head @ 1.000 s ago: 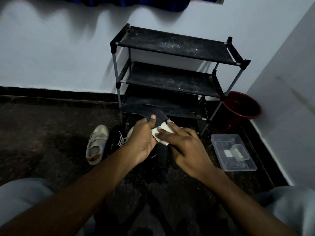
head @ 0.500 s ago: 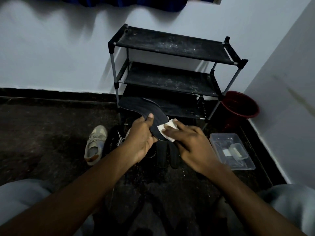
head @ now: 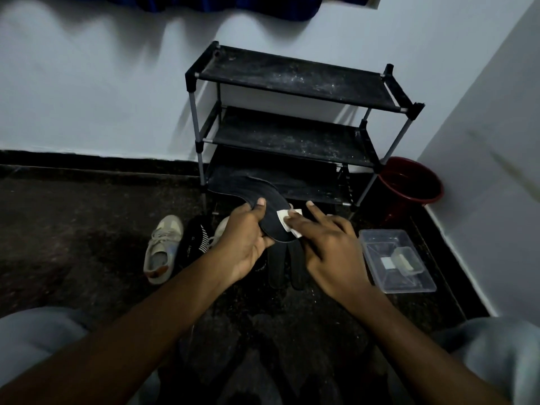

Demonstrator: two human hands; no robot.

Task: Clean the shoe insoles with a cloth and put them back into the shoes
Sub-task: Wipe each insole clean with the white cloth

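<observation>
**Holding the Insole Under the Cloth: Positions at This Moment**

We see both bare forearms reaching forward over a dark floor [head: 73, 229], with grey-clad knees at the lower corners of the view.

1. Left hand [head: 245, 244]: it grips the dark insole [head: 263, 197] near its lower end. The thumb lies on the upper face and the other fingers curl underneath. The insole is held in the air, tilted, with its far end rising up and to the left in front of the bottom shelf of the shoe rack [head: 292, 80].

2. Right hand [head: 330, 252]: it is flat and unclenched, with its fingers nearly straight. It presses a small white cloth [head: 292, 222] against the right edge of the insole. One finger extends beyond the cloth. We cannot tell whether anything supports the cloth from below.

3. Shoes: one pale lace-up shoe [head: 162, 248] lies on the floor to the left of the hands, with its opening toward us. A dark item with white stripes [head: 194, 241] lies just beside it. Part of a second pale shape shows behind the left hand, too hidden to identify.

4. Below the hands, two dark elongated pieces [head: 276, 267] lie side by side on the floor. We cannot tell what they are.

5. Surroundings: the black three-shelf rack stands against the white wall [head: 87, 97]. A red bucket [head: 412, 182] sits in the corner to its right. A clear plastic container [head: 377, 238] rests on the floor near the right hand and holds small pale objects.
</observation>
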